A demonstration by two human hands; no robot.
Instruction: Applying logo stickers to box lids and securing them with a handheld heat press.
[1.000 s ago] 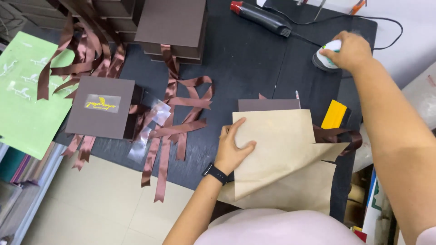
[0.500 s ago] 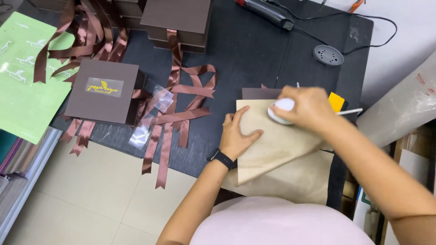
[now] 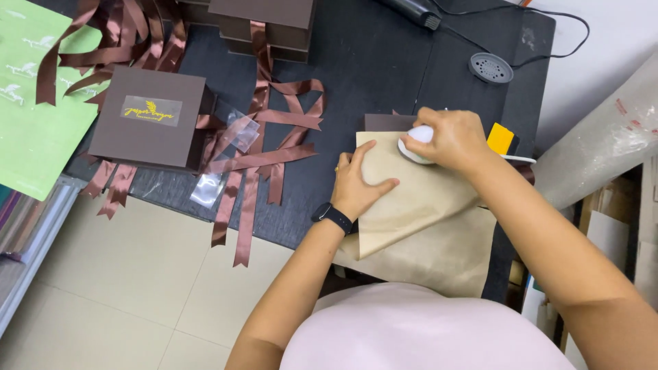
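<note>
Left hand flat, fingers spread, pinning tan paper sheet on worktop; right hand closed round small white object at sheet's far edge, fold running diagonally from left hand toward right.

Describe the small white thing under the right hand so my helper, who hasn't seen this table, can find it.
Start at the dark wooden table, then find the tan kraft paper sheet folded at its near right edge. On the sheet's top edge, the right hand presses a small round white plastic object. It is the only white item there, beside a yellow tab.
</note>
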